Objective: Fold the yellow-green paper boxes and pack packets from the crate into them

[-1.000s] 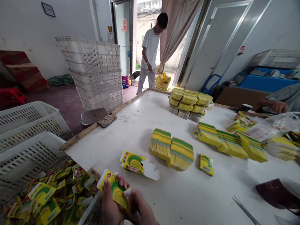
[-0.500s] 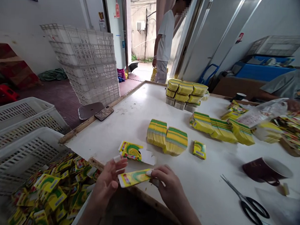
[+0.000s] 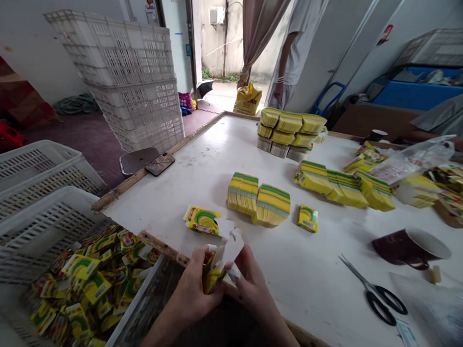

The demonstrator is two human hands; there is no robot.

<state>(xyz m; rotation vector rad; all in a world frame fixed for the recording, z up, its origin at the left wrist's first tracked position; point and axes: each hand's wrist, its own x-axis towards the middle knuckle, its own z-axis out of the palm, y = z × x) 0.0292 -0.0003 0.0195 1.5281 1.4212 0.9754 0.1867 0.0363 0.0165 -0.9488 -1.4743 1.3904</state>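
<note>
Both my hands meet at the near edge of the white table (image 3: 224,158), pinching one small yellow-green carton (image 3: 215,272). My left hand (image 3: 195,289) wraps the carton's coloured body. My right hand (image 3: 250,281) grips the white flap sticking up from its top. A partly folded carton (image 3: 204,221) of the same kind lies on the table just beyond my fingers. Further out stand two packs of flat carton blanks (image 3: 259,200) and a single small folded carton (image 3: 308,219).
A white crate (image 3: 53,222) at my left holds several finished cartons (image 3: 92,285); empty crates (image 3: 124,82) are stacked behind. Scissors (image 3: 375,295), a dark mug (image 3: 410,248), more blank packs (image 3: 344,186) and a bundled stack (image 3: 289,135) lie on the table. A person (image 3: 298,48) stands by the door; a phone (image 3: 160,163) rests at the table's edge.
The carton was held flat between my two hands; now it stands upright with its white flap raised and both hands closed together on it. My view has dipped and shifted slightly.
</note>
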